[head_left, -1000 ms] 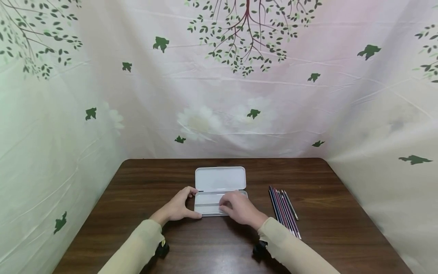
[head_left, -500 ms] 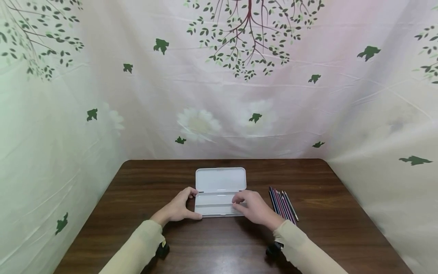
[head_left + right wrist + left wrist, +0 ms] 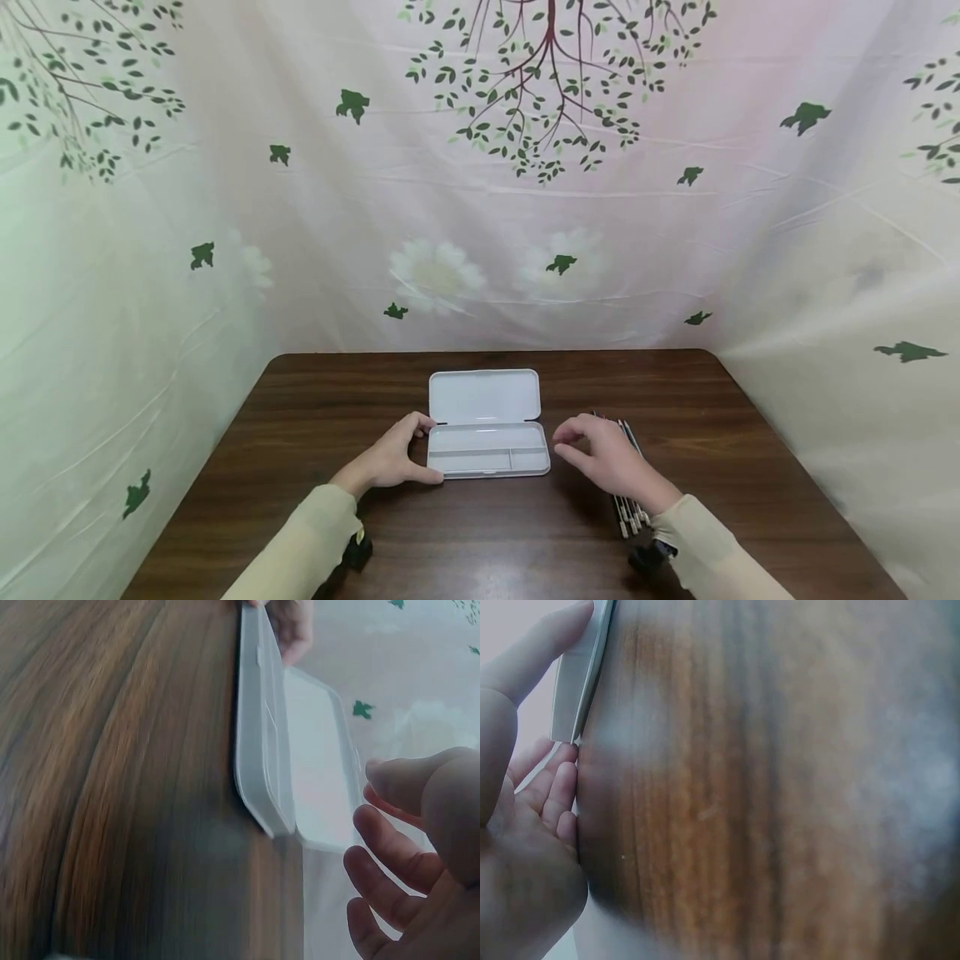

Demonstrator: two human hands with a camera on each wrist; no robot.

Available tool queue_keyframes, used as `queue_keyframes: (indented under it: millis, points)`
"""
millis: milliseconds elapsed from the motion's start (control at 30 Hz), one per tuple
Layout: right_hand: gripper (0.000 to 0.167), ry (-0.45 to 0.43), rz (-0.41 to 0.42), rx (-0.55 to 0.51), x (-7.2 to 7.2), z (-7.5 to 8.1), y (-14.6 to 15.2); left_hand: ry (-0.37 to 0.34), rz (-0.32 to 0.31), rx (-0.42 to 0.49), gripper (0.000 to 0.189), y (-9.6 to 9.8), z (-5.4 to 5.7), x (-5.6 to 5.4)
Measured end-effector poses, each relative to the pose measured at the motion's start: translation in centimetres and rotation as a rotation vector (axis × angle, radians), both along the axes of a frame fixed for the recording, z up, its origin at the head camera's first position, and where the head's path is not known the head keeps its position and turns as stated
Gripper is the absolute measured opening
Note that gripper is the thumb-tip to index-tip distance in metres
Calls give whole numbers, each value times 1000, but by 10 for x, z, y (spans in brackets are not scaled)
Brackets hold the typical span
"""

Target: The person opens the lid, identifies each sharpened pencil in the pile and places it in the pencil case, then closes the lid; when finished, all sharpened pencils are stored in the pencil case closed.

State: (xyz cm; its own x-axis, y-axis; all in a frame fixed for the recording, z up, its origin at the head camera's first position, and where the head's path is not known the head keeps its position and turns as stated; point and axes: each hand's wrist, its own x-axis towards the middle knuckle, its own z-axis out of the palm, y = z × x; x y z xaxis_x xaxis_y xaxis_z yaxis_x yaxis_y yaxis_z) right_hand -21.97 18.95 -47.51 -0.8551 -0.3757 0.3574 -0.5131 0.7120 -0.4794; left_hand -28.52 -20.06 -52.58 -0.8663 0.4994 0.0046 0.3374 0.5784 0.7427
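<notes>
A white pencil case (image 3: 468, 459) lies open on the table, its lid (image 3: 484, 396) tilted back on the far side. Its tray is bare, split by a long rib and one short divider on the right. My left hand (image 3: 390, 458) holds the left end, thumb at the front corner and fingers at the back. In the left wrist view the case's end (image 3: 571, 705) sits between thumb and fingers. My right hand (image 3: 606, 457) is off the case's right end, fingers loosely bent with nothing between them. Beneath it lies a bundle of pencils (image 3: 632, 515), partly hidden by hand and wrist.
The dark wood table (image 3: 480, 533) has rounded far corners. A pale curtain (image 3: 480, 208) printed with leaves and flowers hangs behind it and along both sides. Dark wrist-worn devices show below each sleeve, the right one (image 3: 651, 557) close to the pencil ends.
My right hand has moved right, from inside the case tray to beyond its right end, now covering part of the pencils. The short divider has come into sight. My left hand stays put.
</notes>
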Motion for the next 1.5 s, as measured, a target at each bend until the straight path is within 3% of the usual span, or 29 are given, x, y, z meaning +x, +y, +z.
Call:
queue_keyframes:
  millis: [167,600,867,1500]
  points:
    - [7,-24,-63,15,9,2,23,2,5,-1,86,2,0,4]
    - [9,20,-148,10,20,7,69,3,25,10,85,6,0,17]
    - [9,-5,-169,-25,27,-3,95,7,33,3,86,10,1,26]
    - [13,-79,-253,90,25,-23,137,11,75,2,87,20,1,44]
